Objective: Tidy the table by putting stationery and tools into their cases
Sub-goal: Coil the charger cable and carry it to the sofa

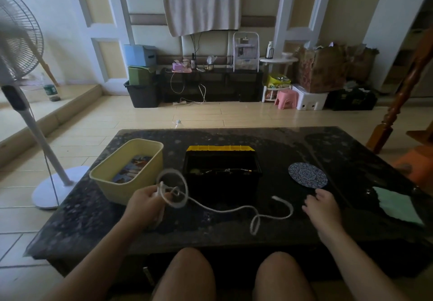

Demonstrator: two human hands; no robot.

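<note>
Left hand (147, 203) pinches the cable (225, 210), one loop held up. The rest trails rightward across the tabletop (93, 218). Its free end is near the right hand (324, 209), which lies flat, fingers spread, holding nothing. The open toolbox (221, 171) sits just behind.

No legible text, brand, number or sign. Green label on clear plastic bottle (50, 92), 9 o'clock, and print on yellow plastic bag (277, 80), 1 o'clock: too blurred to read.
</note>
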